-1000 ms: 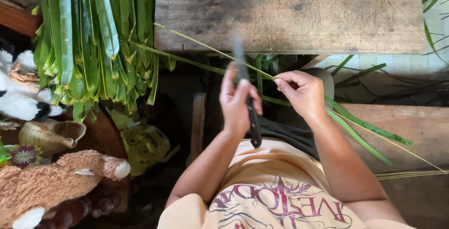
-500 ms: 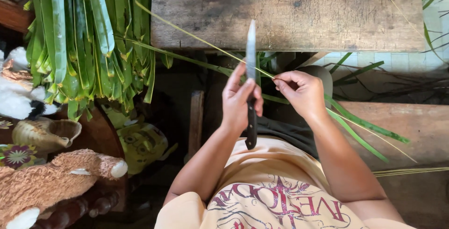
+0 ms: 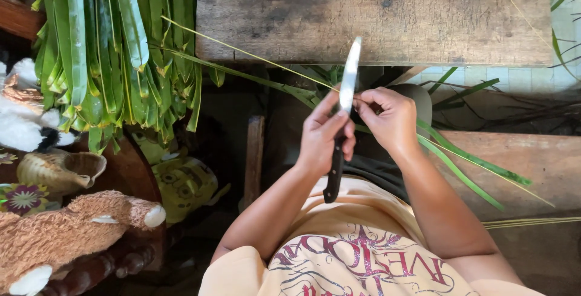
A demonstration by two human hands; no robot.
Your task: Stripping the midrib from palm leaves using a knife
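One knife (image 3: 348,81) points up, slightly right, left hand (image 3: 324,136) gripping.

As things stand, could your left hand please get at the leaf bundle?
Probably yes, but not freely: the left hand grips a knife. The leaf bundle hangs apart to its left, with only open gap between them.

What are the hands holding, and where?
The left hand holds a knife by its dark handle; the right hand pinches a thin leaf strip beside the blade.

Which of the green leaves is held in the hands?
The long thin leaf strip crossing the knife, pinched by the right hand; the others hang bundled at left.
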